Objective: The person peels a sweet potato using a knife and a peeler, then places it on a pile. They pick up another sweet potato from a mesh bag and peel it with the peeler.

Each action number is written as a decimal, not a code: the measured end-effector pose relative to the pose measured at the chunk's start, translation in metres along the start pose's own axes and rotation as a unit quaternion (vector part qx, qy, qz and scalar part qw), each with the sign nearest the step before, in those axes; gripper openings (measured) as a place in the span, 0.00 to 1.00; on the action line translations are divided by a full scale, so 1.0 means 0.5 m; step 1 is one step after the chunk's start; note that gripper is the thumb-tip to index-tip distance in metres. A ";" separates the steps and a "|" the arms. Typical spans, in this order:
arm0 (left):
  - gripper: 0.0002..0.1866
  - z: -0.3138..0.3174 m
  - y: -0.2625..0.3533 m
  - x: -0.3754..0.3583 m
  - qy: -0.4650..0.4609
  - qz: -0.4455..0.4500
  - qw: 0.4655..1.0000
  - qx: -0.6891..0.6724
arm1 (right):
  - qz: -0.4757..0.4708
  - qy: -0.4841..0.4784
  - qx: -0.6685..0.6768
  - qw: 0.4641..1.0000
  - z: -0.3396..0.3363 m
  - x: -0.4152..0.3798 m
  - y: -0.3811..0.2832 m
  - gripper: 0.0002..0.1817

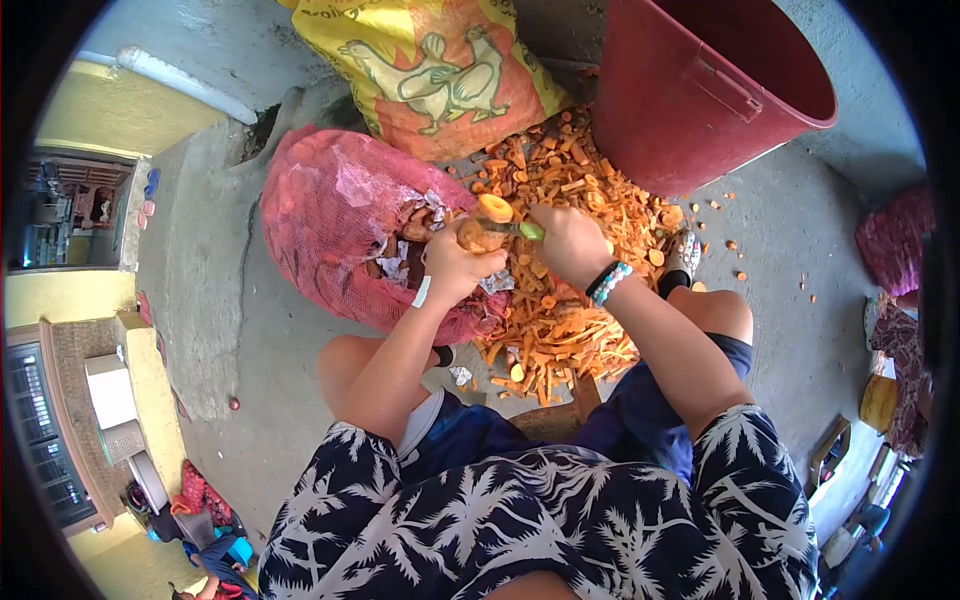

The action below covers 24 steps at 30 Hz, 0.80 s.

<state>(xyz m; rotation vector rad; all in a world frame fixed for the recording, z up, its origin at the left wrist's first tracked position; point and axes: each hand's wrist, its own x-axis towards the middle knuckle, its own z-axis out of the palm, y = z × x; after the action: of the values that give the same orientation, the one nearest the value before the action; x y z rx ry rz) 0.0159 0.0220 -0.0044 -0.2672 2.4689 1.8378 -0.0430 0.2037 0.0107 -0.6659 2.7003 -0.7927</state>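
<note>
Grey concrete floor (pixel 790 230) fills the scene, seen from above by a seated person in a dark shirt printed with white palm leaves (pixel 540 520); at the far left edge stand yellow walls and a doorway (pixel 70 210), small and bent by the lens; nearer in, a pink mesh sack (pixel 330 220) lies on the floor, bulging, its mouth turned toward the person, with bits of paper and some roots showing at the opening; behind it leans a yellow and orange feed bag (pixel 440 70) printed with chickens.

Just right of the sack's mouth, the left hand (pixel 455 268) is wrapped around a carrot (pixel 482 225), fingers closed on it, a pale strip of plaster on the wrist; the carrot's cut orange end faces up and sits above the peel heap. Touching it from the right is a green-handled peeler (pixel 522 230), gripped in the right hand (pixel 572 245), which is curled tight about the handle; a dark band and a bead bracelet (pixel 608 283) circle that wrist.

Below and beyond both hands spreads a heap of orange peelings (pixel 560 320), running between the person's bare knees; past it stands a large red bucket (pixel 700 90), tilted; at the far right edge, patterned cloth (pixel 895 240) shows, unclear.
</note>
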 end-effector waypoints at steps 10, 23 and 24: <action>0.21 0.003 -0.019 0.000 -0.022 -0.017 0.996 -0.086 | 0.250 -0.113 -0.059 0.960 0.070 0.045 0.194 0.14; 0.16 0.045 -0.016 0.003 -0.017 -0.050 0.983 -0.176 | 0.017 -0.021 -0.092 0.995 -0.036 -0.013 -0.014 0.06; 0.16 0.046 0.003 -0.002 -0.024 -0.057 0.984 -0.165 | 0.000 -0.011 -0.109 0.994 -0.031 0.003 0.002 0.06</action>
<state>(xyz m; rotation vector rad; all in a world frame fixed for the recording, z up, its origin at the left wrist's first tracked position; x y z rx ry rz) 0.0151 0.0446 -0.0096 -0.3642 2.0603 2.1657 -0.0503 0.2107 0.0226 -0.7166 2.7904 -0.4916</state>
